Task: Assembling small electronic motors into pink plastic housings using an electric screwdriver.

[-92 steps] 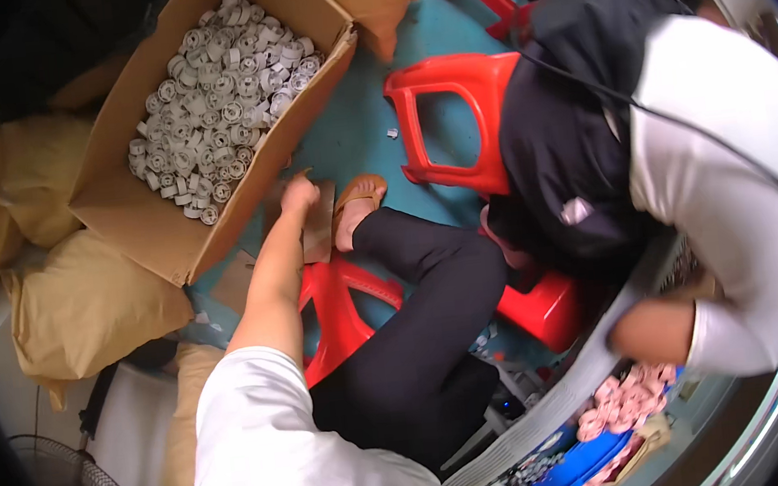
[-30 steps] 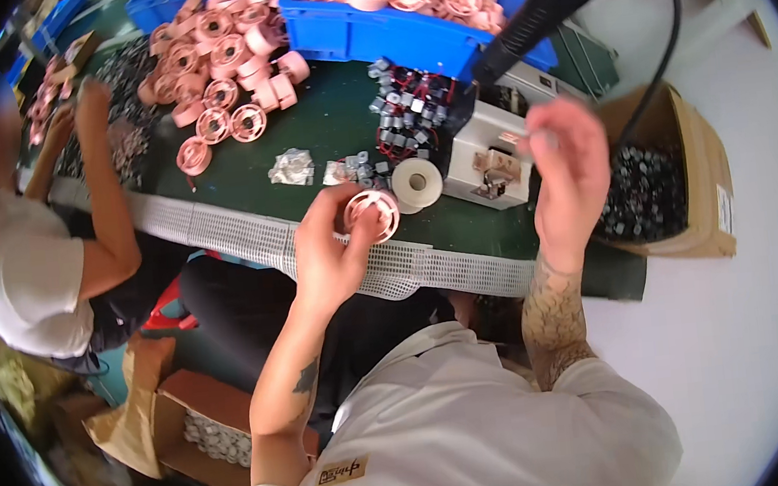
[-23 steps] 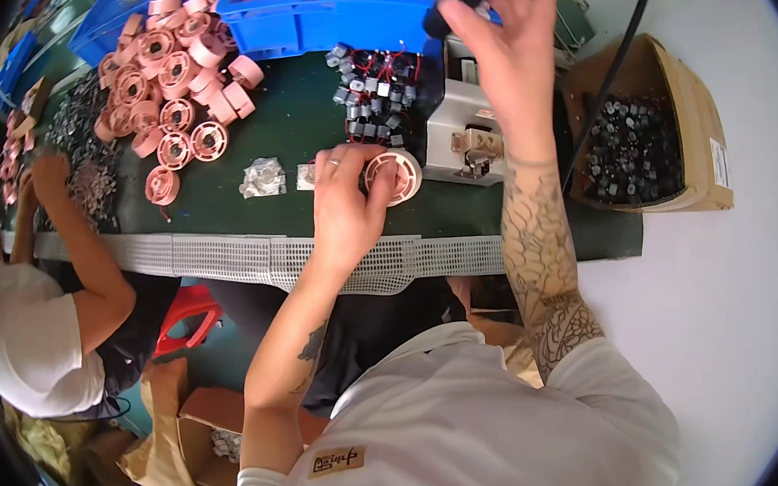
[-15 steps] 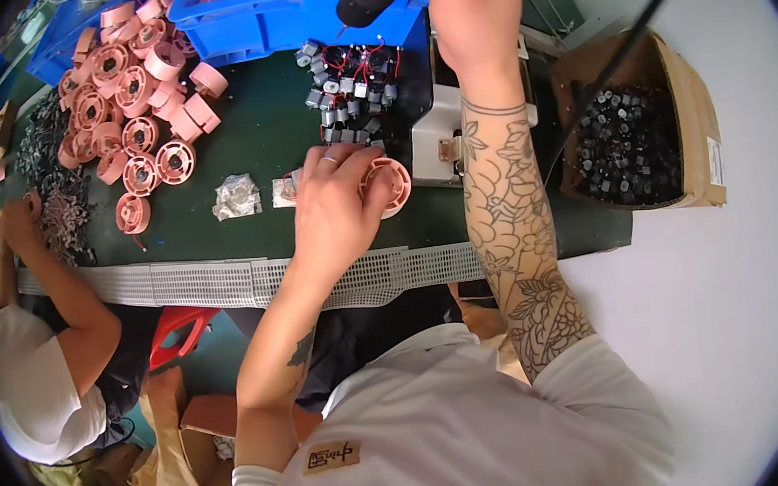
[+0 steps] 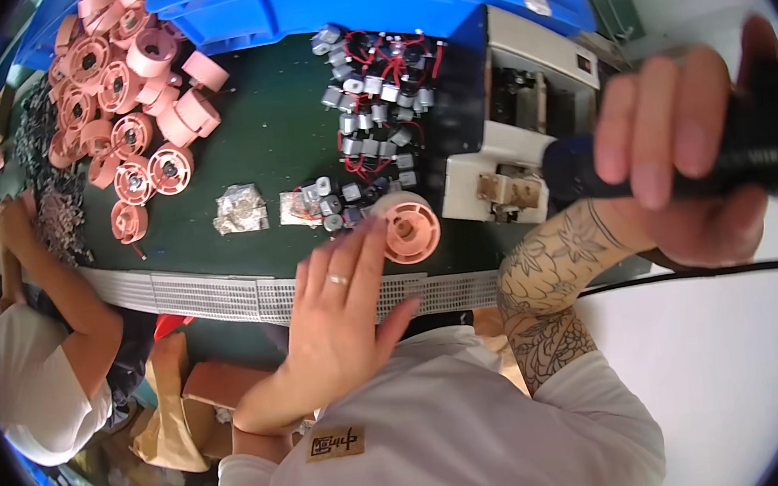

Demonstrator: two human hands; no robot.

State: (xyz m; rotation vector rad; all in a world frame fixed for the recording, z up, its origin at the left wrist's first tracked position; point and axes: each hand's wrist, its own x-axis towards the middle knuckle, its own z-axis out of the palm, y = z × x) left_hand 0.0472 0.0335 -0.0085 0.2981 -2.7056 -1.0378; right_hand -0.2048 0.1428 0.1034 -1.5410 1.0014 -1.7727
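My right hand (image 5: 669, 136) is wrapped round a black electric screwdriver (image 5: 579, 168), held up close to the camera on the right, its body lying roughly level. Fingers outstretched, my left hand (image 5: 336, 328) is open and holds nothing. Its fingertips reach the near left rim of a round pink plastic housing (image 5: 423, 230) near the table's front edge; whether they touch it I cannot tell. Behind the housing lies a cluster of small grey motors (image 5: 376, 113) with red wires. Two small clear bags of metal parts, a left bag (image 5: 241, 208) and a right bag (image 5: 299, 208), lie left of it.
A white-and-metal bench machine (image 5: 495, 176) stands right of the housing. Pink housings (image 5: 116, 86) are heaped at left, and a blue bin (image 5: 292, 13) stands at the back. White mesh edging (image 5: 216, 292) lines the table front. A co-worker's arm (image 5: 59, 265) works at far left.
My right hand has brought the screwdriver from the top down to the right, and it has turned level. My left hand has let go of the pink housing and drawn back toward me.
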